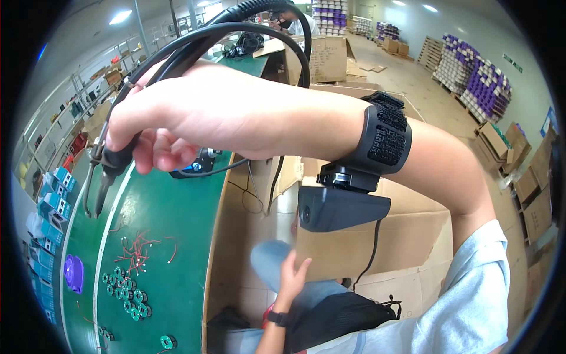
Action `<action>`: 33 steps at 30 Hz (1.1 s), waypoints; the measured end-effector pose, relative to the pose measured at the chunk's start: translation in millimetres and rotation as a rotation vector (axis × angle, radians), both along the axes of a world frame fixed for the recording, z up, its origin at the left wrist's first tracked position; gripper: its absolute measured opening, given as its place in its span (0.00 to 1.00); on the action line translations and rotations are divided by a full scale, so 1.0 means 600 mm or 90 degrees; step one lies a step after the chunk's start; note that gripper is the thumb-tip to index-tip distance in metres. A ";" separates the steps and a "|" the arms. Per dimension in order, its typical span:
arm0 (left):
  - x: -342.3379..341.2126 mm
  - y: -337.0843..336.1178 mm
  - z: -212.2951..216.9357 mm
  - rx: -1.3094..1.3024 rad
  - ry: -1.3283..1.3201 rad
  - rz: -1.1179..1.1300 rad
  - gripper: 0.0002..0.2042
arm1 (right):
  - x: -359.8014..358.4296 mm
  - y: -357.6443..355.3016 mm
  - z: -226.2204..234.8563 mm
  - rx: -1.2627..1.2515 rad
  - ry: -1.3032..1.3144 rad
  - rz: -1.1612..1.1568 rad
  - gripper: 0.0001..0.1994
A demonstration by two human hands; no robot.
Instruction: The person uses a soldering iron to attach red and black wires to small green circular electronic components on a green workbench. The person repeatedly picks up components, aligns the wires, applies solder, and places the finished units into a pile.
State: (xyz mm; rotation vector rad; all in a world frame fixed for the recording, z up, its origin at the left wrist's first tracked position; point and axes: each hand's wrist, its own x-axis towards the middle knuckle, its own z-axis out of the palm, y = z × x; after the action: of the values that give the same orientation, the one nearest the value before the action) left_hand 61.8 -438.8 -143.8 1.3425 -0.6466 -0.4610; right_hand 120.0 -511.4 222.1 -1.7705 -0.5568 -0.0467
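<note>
My right hand reaches across the top of the view from the right, its fingers closed round a black soldering iron with a thin metal tube beside its tip. The iron points down above the green-topped bench and touches nothing there. Beyond the tip lie red wires and several small round green circuit boards. A black camera hangs from a strap on my right forearm. Low over my lap is my left hand, thumb apart from the fingers, next to a cardboard box.
Thick black cables arch over my right hand. Blue boxes line the bench's far left side, near a purple round part. A small device sits behind my hand. Another person works at the back.
</note>
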 end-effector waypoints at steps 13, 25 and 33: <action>-0.003 0.065 0.045 0.099 0.123 0.000 0.14 | -0.006 -0.040 -0.028 0.157 0.033 0.054 0.07; 0.074 -0.019 -0.047 0.164 -0.127 0.192 0.18 | -0.007 0.009 -0.029 0.197 0.072 0.051 0.09; 0.114 0.079 0.066 0.271 -0.244 0.376 0.29 | -0.026 0.031 0.008 0.178 0.074 0.027 0.10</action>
State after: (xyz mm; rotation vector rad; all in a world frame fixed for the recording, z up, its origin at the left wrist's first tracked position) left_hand 130.5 -391.1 -104.4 1.9659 -0.4360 0.1570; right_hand 104.6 -492.7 226.9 -1.4794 -0.4782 0.0076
